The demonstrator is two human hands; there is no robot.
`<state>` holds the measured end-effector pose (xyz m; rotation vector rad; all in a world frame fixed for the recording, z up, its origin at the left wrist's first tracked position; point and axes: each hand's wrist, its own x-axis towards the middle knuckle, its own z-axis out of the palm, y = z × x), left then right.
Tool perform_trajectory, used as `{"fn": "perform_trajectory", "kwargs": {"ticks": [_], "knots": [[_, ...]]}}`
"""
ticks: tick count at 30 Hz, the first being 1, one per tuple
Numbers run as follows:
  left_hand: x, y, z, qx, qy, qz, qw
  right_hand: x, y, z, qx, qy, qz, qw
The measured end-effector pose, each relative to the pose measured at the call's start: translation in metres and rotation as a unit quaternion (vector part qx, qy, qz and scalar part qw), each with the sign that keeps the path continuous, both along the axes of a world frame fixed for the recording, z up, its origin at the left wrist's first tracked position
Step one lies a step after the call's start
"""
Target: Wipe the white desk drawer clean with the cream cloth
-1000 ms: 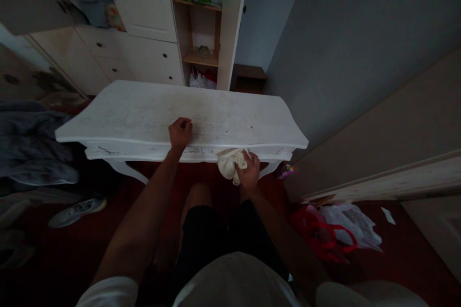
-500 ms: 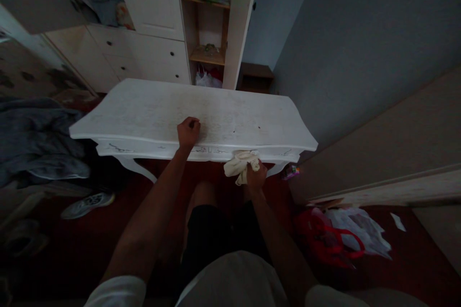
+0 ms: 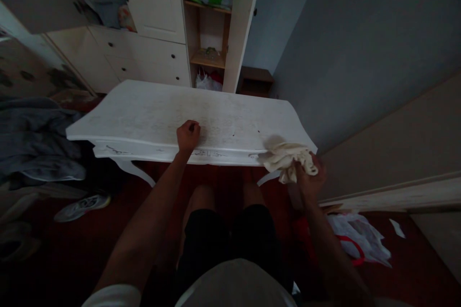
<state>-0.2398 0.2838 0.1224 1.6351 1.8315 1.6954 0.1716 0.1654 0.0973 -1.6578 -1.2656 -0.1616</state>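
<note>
A white table point(image 3: 151, 105) with curved legs and carved trim stands before me, its top smudged grey-brown around the middle. My left hand point(image 3: 188, 135) rests on the top near the front edge, fingers curled; whether anything is inside them is hidden. At the table's front right corner, my right hand point(image 3: 311, 175) grips a bunched cream cloth point(image 3: 288, 158). The cloth hangs over the front edge and hides part of the trim there.
Behind the table is a white wardrobe point(image 3: 153, 9) with an open door point(image 3: 247, 24). A grey garment point(image 3: 36, 139) lies at left, above a shoe point(image 3: 82, 207). A plastic bag point(image 3: 360, 235) and red strap point(image 3: 355, 249) lie on the floor at right, beside the wall.
My right hand has carried the cloth rightward and slightly up, from the front middle-right of the table to its right corner. My left hand has stayed in place.
</note>
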Motion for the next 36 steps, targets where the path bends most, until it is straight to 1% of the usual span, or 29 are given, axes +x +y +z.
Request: {"fn": "perform_trajectory", "kwargs": {"ticks": [1, 2, 4, 5, 6, 7, 8, 9, 10, 12, 14, 16, 17, 19, 22, 24, 26, 27, 29, 30, 31, 32, 33, 35, 36], "knots": [[0.0, 0.0, 0.0, -0.001, 0.0, -0.001, 1.0, 0.004, 0.006, 0.017, 0.036, -0.036, 0.022, 0.998], [0.0, 0.0, 0.0, -0.002, 0.001, 0.0, 1.0, 0.007, 0.014, 0.035, 0.073, -0.071, 0.029, 0.994], [0.0, -0.001, 0.001, -0.005, 0.006, 0.005, 1.0, 0.006, 0.039, 0.068, 0.12, -0.127, 0.059, 0.983], [0.0, -0.001, 0.001, -0.007, 0.01, 0.008, 1.0, 0.003, 0.054, 0.082, 0.135, -0.137, 0.073, 0.979], [-0.001, -0.001, 0.001, -0.01, 0.016, 0.011, 1.0, -0.004, 0.07, 0.092, 0.146, -0.142, 0.089, 0.975], [-0.001, 0.0, 0.002, -0.014, 0.023, 0.015, 1.0, -0.013, 0.086, 0.098, 0.149, -0.143, 0.105, 0.973], [-0.001, 0.0, 0.002, -0.017, 0.03, 0.02, 0.999, -0.024, 0.102, 0.101, 0.152, -0.137, 0.121, 0.971], [-0.001, 0.0, 0.002, -0.021, 0.037, 0.024, 0.999, -0.037, 0.117, 0.099, 0.146, -0.137, 0.14, 0.97], [-0.001, 0.0, 0.002, -0.025, 0.043, 0.027, 0.998, -0.051, 0.13, 0.095, 0.118, -0.143, 0.162, 0.969], [-0.001, 0.0, 0.002, -0.033, 0.051, 0.032, 0.998, -0.08, 0.149, 0.078, 0.025, -0.171, 0.223, 0.959], [-0.001, 0.0, 0.002, -0.037, 0.055, 0.033, 0.997, -0.105, 0.16, 0.058, -0.012, -0.189, 0.272, 0.944], [-0.001, 0.0, 0.002, -0.036, 0.059, 0.033, 0.997, -0.119, 0.164, 0.044, -0.046, -0.179, 0.303, 0.935], [-0.001, -0.001, 0.002, -0.034, 0.062, 0.032, 0.997, -0.121, 0.166, 0.041, -0.057, -0.172, 0.316, 0.931], [-0.001, -0.001, 0.002, -0.03, 0.071, 0.032, 0.997, -0.117, 0.167, 0.041, -0.075, -0.163, 0.348, 0.92], [-0.001, -0.001, 0.003, -0.033, 0.08, 0.041, 0.995, -0.098, 0.163, 0.053, -0.086, -0.16, 0.394, 0.901], [0.0, -0.001, 0.003, -0.039, 0.08, 0.048, 0.995, -0.082, 0.15, 0.061, -0.086, -0.141, 0.405, 0.899], [0.0, -0.001, 0.004, -0.044, 0.078, 0.05, 0.995, -0.067, 0.126, 0.064, -0.068, -0.104, 0.394, 0.911], [-0.001, -0.001, 0.005, -0.045, 0.075, 0.05, 0.995, -0.06, 0.11, 0.062, -0.038, -0.04, 0.385, 0.921], [-0.002, -0.002, 0.006, -0.049, 0.055, 0.047, 0.996, -0.047, 0.075, 0.049, -0.021, 0.011, 0.363, 0.932], [-0.002, -0.002, 0.006, -0.054, 0.036, 0.041, 0.997, -0.042, 0.059, 0.038, -0.03, 0.085, 0.346, 0.934], [-0.003, -0.002, 0.007, -0.063, 0.008, 0.034, 0.997, -0.038, 0.044, 0.025, -0.053, 0.158, 0.329, 0.929], [-0.003, -0.002, 0.007, -0.074, -0.024, 0.026, 0.997, -0.035, 0.031, 0.011, -0.085, 0.231, 0.315, 0.917], [-0.004, -0.002, 0.007, -0.084, -0.055, 0.02, 0.995, -0.032, 0.021, -0.003, -0.124, 0.302, 0.31, 0.893], [-0.004, -0.001, 0.007, -0.094, -0.096, 0.02, 0.991, -0.032, 0.011, -0.029, -0.188, 0.419, 0.298, 0.837], [-0.003, -0.001, 0.007, -0.095, -0.096, 0.028, 0.99, -0.033, 0.011, -0.039, -0.22, 0.463, 0.293, 0.807]]}}
